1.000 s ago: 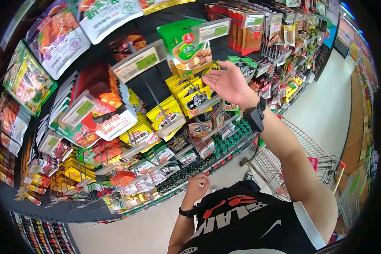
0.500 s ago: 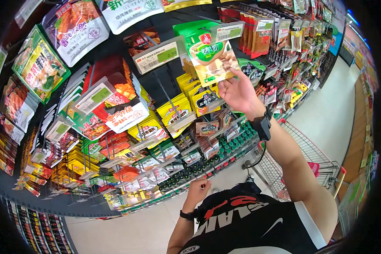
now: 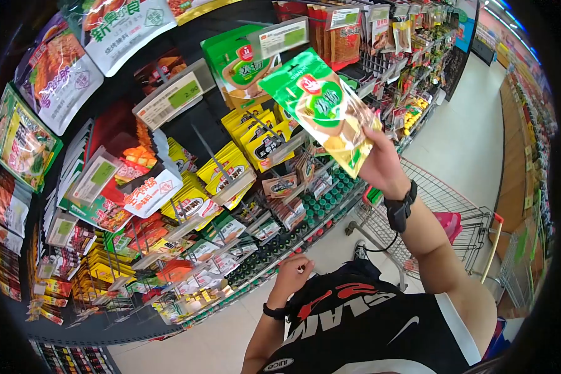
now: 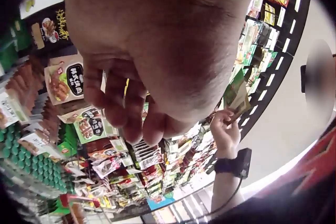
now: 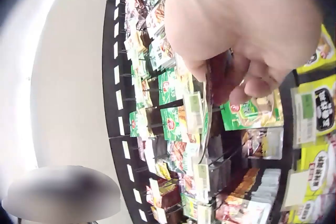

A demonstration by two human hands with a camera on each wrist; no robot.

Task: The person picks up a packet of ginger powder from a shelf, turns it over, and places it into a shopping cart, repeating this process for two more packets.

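My right hand (image 3: 383, 163) pinches the lower edge of a green and gold ginger powder pouch (image 3: 330, 112), its printed front facing me. The pouch is held out in front of the rack, overlapping hanging packets in the head view. In the right wrist view it shows nearly edge-on below the right hand (image 5: 241, 29). A matching pouch (image 3: 246, 68) hangs on a hook behind a price tag (image 3: 283, 38). Down by my shirt, my left hand (image 3: 293, 274) has loosely curled fingers and holds nothing. The left wrist view shows those bent fingers (image 4: 134, 108) close up.
Yellow seasoning packets (image 3: 230, 168) hang in rows below, with green-capped bottles (image 3: 330, 202) lower down. A wire shopping cart (image 3: 430, 212) holding something pink stands at my right. The aisle floor (image 3: 480, 124) runs beyond it. Price tag holders (image 3: 176, 93) jut from the rack.
My right hand first reached up to the hanging pouches, then gripped one by its lower edge. It has come off the hook and moved right, towards me. The left hand stays low.
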